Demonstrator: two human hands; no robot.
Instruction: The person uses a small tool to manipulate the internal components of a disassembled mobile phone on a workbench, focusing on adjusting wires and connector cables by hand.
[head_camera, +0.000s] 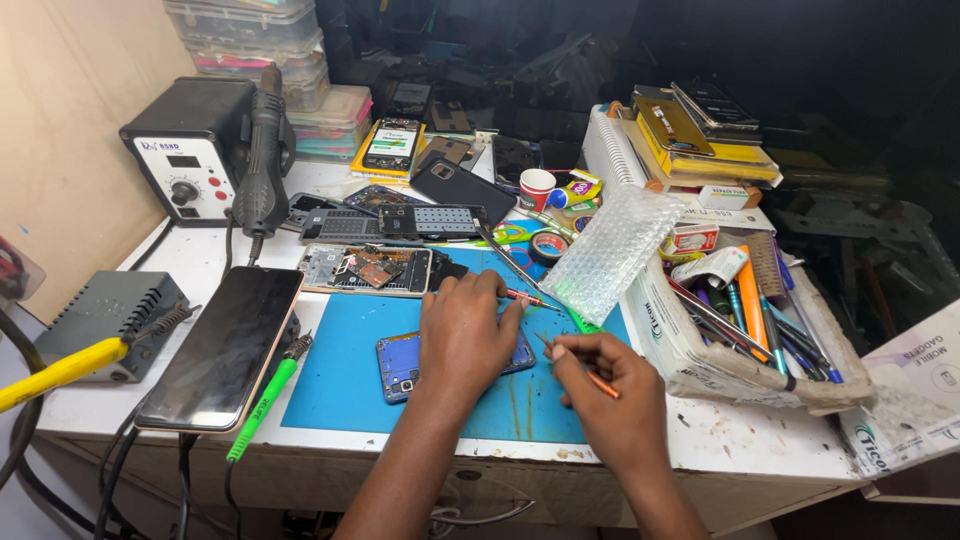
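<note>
Right hand (612, 392): grip pinched on orange-handled tool (597, 379), tip aimed left.
Left hand (466, 335): pressed flat on blue phone (402, 364), screwdriver (527, 297) pinched.
Phone axis: left-right; left hand nearer.

The left hand (465, 335) hides most of the blue opened phone (400, 365).

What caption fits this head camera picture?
Left hand steadies an opened blue phone on a blue mat; right hand holds an orange tool.
</note>
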